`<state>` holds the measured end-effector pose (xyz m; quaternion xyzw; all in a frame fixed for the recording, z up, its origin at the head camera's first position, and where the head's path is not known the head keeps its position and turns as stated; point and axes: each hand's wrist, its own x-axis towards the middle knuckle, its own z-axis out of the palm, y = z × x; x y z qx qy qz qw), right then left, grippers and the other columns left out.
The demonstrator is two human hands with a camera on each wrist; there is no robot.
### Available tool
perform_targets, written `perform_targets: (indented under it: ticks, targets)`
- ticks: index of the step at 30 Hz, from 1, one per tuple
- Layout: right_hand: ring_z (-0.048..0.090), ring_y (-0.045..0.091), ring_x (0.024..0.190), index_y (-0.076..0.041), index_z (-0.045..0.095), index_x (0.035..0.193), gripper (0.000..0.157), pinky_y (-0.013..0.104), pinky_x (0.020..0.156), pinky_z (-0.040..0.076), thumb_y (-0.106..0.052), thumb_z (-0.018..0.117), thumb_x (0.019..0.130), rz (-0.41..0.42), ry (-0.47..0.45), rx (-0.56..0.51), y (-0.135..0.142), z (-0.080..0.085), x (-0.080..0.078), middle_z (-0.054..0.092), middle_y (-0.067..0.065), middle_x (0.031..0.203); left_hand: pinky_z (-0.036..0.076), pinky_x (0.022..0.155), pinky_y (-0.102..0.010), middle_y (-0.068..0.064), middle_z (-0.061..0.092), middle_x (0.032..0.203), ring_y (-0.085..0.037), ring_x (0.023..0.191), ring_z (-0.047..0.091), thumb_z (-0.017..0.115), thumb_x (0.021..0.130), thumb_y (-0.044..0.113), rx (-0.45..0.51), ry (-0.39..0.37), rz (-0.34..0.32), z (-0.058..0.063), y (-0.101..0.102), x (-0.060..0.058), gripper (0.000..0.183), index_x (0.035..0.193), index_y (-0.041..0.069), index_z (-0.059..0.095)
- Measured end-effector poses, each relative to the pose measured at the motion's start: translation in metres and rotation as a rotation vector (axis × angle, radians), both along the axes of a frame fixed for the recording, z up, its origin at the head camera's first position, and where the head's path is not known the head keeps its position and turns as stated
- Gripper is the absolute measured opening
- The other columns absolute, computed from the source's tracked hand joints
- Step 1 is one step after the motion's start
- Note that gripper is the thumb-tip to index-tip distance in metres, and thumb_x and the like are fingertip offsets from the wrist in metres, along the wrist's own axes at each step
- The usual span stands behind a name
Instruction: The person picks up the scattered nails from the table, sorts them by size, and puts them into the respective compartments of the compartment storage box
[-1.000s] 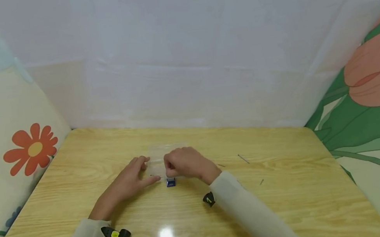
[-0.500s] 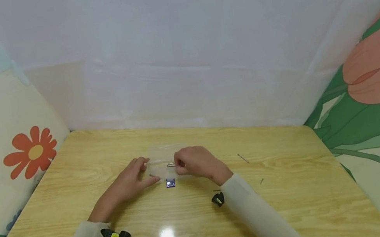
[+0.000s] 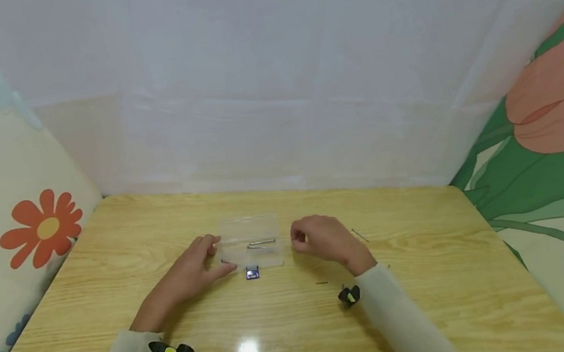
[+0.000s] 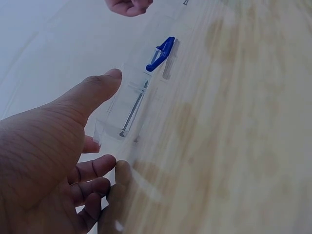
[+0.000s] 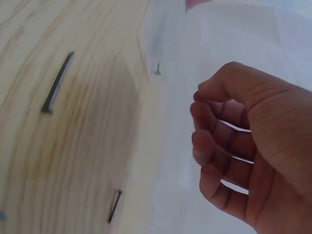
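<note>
A clear plastic box (image 3: 248, 226) with a blue latch (image 3: 252, 273) on its front edge stands mid-table. Two long nails (image 3: 261, 242) lie inside its right part, and a nail (image 4: 134, 109) shows near its left end in the left wrist view. My left hand (image 3: 196, 270) holds the box's left end, thumb at the front edge and fingertips at the side and back. Just right of the box hovers my right hand (image 3: 323, 241), its fingers (image 5: 204, 146) loosely curled and nothing visible between them.
Loose nails lie on the wooden table (image 3: 258, 330) to the right: a longer nail (image 3: 360, 235) behind the right hand, a short nail (image 3: 321, 283) in front of it. A white sheet (image 3: 275, 113) hangs along the back edge, with flowered cloth (image 3: 549, 186) at the sides.
My right hand has moved right, from over the box to beyond its right side, uncovering the two long nails inside. The left hand has stayed at the box's left end.
</note>
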<state>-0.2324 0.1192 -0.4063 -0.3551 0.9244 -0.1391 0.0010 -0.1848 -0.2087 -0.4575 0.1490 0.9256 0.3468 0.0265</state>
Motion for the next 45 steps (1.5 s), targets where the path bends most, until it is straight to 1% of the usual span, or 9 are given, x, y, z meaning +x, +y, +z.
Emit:
perform_targets:
  ticks: [4,9,12,17,23,30,35,40,45]
  targets:
    - [0.059,0.006,0.075,-0.020,0.070,0.094,0.008,0.029,0.067,0.050,-0.019,0.064,0.098,-0.056,0.013,0.012,0.016,0.001,0.001,0.066,-0.010,0.088,0.046,0.094,-0.059,-0.015,0.055,0.120,-0.034,0.110,0.057,0.072,0.093,0.055,0.001,-0.005,0.003,0.001,0.001,0.001,0.080,0.143,-0.002,0.046]
    - [0.061,0.008,0.076,-0.019,0.071,0.093,0.007,0.031,0.068,0.051,-0.018,0.065,0.098,-0.122,0.019,0.010,0.035,0.000,0.001,0.066,-0.010,0.087,0.046,0.094,-0.058,-0.015,0.055,0.120,-0.034,0.109,0.057,0.072,0.094,0.056,0.002,-0.001,0.001,0.001,0.003,0.001,0.080,0.143,-0.002,0.046]
    - [0.059,0.008,0.075,-0.020,0.071,0.093,0.008,0.032,0.067,0.050,-0.019,0.066,0.098,-0.157,0.017,0.016,0.046,-0.003,0.002,0.065,-0.010,0.086,0.046,0.093,-0.058,-0.015,0.055,0.120,-0.034,0.108,0.057,0.071,0.094,0.056,0.005,0.005,-0.003,0.000,0.003,0.000,0.080,0.143,-0.002,0.047]
    - [0.058,0.010,0.072,-0.017,0.072,0.093,0.007,0.034,0.065,0.051,-0.019,0.069,0.098,-0.203,0.026,0.034,0.061,-0.008,0.005,0.065,-0.008,0.084,0.046,0.093,-0.058,-0.016,0.055,0.121,-0.034,0.108,0.057,0.071,0.094,0.057,0.006,0.003,-0.005,0.000,0.003,0.000,0.081,0.143,-0.002,0.046]
    - [0.060,0.013,0.072,-0.015,0.071,0.090,0.004,0.038,0.065,0.052,-0.017,0.069,0.094,-0.310,0.044,0.051,0.081,-0.015,0.004,0.066,-0.005,0.082,0.047,0.092,-0.056,-0.015,0.055,0.121,-0.032,0.106,0.057,0.071,0.094,0.057,0.002,-0.005,-0.004,0.000,0.004,0.000,0.081,0.143,-0.002,0.046]
    - [0.066,0.020,0.077,-0.008,0.075,0.099,0.012,0.040,0.066,0.054,-0.019,0.068,0.095,-0.395,-0.007,0.070,0.105,-0.018,0.004,0.071,0.002,0.090,0.046,0.094,-0.058,-0.016,0.055,0.121,-0.034,0.109,0.057,0.072,0.094,0.056,0.001,-0.001,0.002,0.002,0.004,0.000,0.081,0.143,-0.002,0.046]
    - [0.067,0.022,0.078,-0.008,0.074,0.099,0.012,0.042,0.065,0.055,-0.018,0.070,0.095,-0.434,-0.034,0.097,0.117,-0.021,0.003,0.072,0.003,0.092,0.046,0.093,-0.058,-0.016,0.055,0.121,-0.034,0.110,0.057,0.071,0.093,0.058,0.000,0.004,0.003,0.001,0.003,0.000,0.083,0.144,-0.002,0.046]
    - [0.067,0.025,0.079,-0.006,0.074,0.099,0.013,0.044,0.066,0.055,-0.017,0.070,0.095,-0.446,-0.051,0.116,0.123,-0.019,0.003,0.073,0.007,0.094,0.047,0.091,-0.057,-0.016,0.055,0.121,-0.033,0.107,0.057,0.070,0.093,0.060,0.002,0.003,0.000,0.001,0.002,0.000,0.084,0.144,-0.002,0.046]
    - [0.065,0.022,0.074,-0.004,0.075,0.097,0.011,0.042,0.065,0.054,-0.014,0.070,0.094,-0.448,-0.062,0.112,0.126,-0.019,0.003,0.072,0.008,0.091,0.047,0.090,-0.055,-0.015,0.055,0.120,-0.031,0.105,0.057,0.071,0.093,0.059,0.007,0.000,0.000,0.002,0.003,0.001,0.082,0.142,-0.001,0.047]
